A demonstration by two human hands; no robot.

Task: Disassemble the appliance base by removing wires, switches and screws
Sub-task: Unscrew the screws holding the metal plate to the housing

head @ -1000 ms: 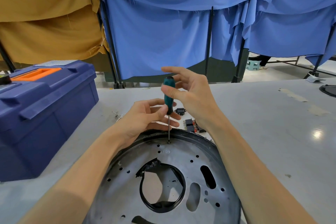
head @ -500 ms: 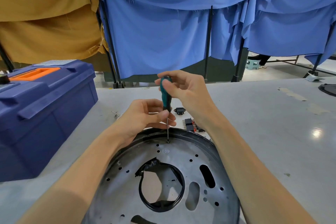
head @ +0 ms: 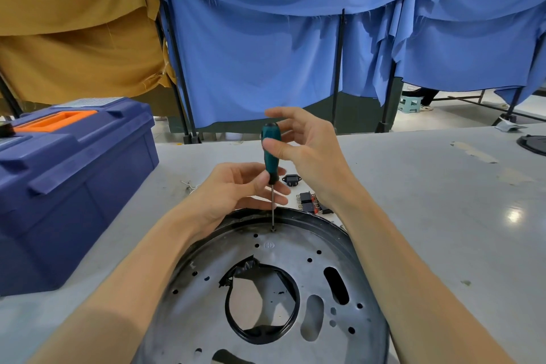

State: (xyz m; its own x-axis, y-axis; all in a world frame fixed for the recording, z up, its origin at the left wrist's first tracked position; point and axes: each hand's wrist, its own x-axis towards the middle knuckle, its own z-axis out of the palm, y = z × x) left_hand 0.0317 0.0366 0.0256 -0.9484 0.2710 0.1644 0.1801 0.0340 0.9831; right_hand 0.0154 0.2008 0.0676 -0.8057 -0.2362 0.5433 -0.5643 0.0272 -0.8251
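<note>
Item: screwdriver [head: 271, 154], upright, tip seated in a screw [head: 273, 229] at the far rim of the appliance base [head: 206, 319], directly below your fingers. Your left hand [head: 236, 189] pinches the handle's lower end. Your right hand [head: 307, 151] pinches its top, forefinger lifted. Turning axis: vertical.

Bright, even indoor light filling scene. Glare spot shining on table [head: 443, 230] at 3 o'clock. Soft, faint shadow lying under toolbox [head: 74, 186] at 9 o'clock. Metal base [head: 192, 313] at 6 o'clock giving dull sheen. Wide-angle lens bending curtains [head: 266, 53] at 12 o'clock and stretching forearms [head: 118, 289] toward 5 and 7 o'clock. Focus looking sharp throughout, nothing blurring.
</note>
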